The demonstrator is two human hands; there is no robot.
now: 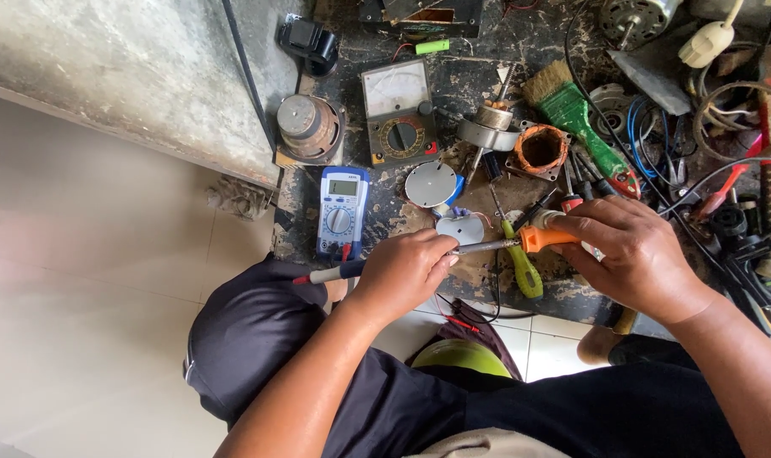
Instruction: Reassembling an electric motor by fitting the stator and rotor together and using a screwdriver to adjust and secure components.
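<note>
My right hand (pixel 636 254) grips an orange-handled screwdriver (pixel 542 239), its metal shaft pointing left toward my left hand. My left hand (pixel 402 271) is closed around a small white motor part (pixel 460 229) at the shaft's tip and also holds a grey-and-red test probe (pixel 326 275) that sticks out to the left. Both hands hover over the front edge of a dirty dark workbench (pixel 470 89). A yellow-green screwdriver (pixel 524 270) lies just below the shaft.
A blue digital multimeter (pixel 342 210) and an analog meter (pixel 399 112) lie left of centre. A green-handled brush (pixel 582 123), an orange coil stator (pixel 540 149), a rotor (pixel 489 129), a round speaker part (pixel 307 127), cables and tools crowd the right. My knees are below.
</note>
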